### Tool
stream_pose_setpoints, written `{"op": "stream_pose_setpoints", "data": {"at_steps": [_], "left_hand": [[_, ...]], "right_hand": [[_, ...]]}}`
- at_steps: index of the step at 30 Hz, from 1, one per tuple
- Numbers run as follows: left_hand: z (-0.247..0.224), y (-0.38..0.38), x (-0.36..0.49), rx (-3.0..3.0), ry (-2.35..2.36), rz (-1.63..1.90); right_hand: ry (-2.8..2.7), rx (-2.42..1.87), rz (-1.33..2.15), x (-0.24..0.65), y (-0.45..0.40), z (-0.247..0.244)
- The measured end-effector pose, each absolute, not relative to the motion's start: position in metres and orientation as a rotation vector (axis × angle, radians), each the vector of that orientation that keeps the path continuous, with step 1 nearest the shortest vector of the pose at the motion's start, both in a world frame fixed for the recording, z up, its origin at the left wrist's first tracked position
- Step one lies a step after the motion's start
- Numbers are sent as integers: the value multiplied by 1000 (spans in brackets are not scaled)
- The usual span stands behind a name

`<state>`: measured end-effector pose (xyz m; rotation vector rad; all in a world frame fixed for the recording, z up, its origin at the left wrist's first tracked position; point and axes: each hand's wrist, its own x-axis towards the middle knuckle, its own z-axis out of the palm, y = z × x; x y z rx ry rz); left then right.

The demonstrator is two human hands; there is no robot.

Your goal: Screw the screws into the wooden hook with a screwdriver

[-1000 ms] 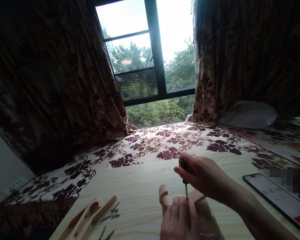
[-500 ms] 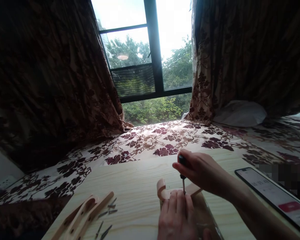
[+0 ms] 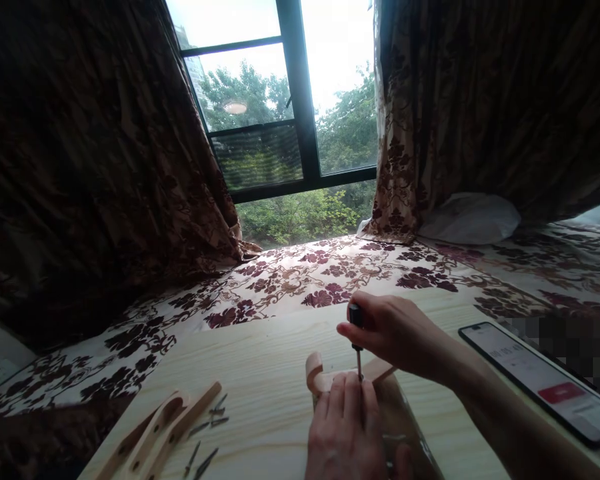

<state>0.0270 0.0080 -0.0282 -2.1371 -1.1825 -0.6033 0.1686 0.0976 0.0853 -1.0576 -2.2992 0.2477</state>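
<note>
My right hand is closed around the black handle of a screwdriver, held upright. Its shaft points down to a pale wooden piece with a curled, hook-like end. Close to the shaft's tip, my left hand grips this piece, fingers together over it; its thumb side is partly hidden. Whether the tip sits in a screw is hidden by the fingers. Beneath the piece lies a clear plastic bag with something small in it.
The pale wooden board carries several wooden pieces with holes and several loose screws at left. On the right lies a phone with a timer on its screen. Behind are floral cloth, curtains and a window.
The whole view has shifted slightly, so everything sits a little further left and up. Both hands keep their places on the screwdriver and the wooden piece.
</note>
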Motion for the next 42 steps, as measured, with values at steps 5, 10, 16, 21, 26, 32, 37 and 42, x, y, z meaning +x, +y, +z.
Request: {"op": "stream_pose_setpoints", "data": {"at_steps": [5,10,16,21,26,32,37,42], "left_hand": [[-28,6,28,-2173,-1215,-575],[-23,3,30,-2182,-1235,-597],[-22,3,30,-2185,-1219,-579],[-19,2,32,-2205,-1259,-599],[-18,1,32,-2191,-1245,-612],[-15,1,33,-2181,-1244,-620],[-13,2,34,-2162,-1237,-656],[-12,1,35,-2151,-1236,-667]], "right_hand": [[-2326,-946,342,172,91,92],[-2297,-1031,284,172,95,89],[-2261,-1043,319,173,95,90],[-2301,-926,390,173,91,92],[-2269,-1025,287,172,96,90],[-2284,-965,338,175,94,92],[-2322,-894,376,175,91,94],[-2267,-1022,255,174,97,91]]}}
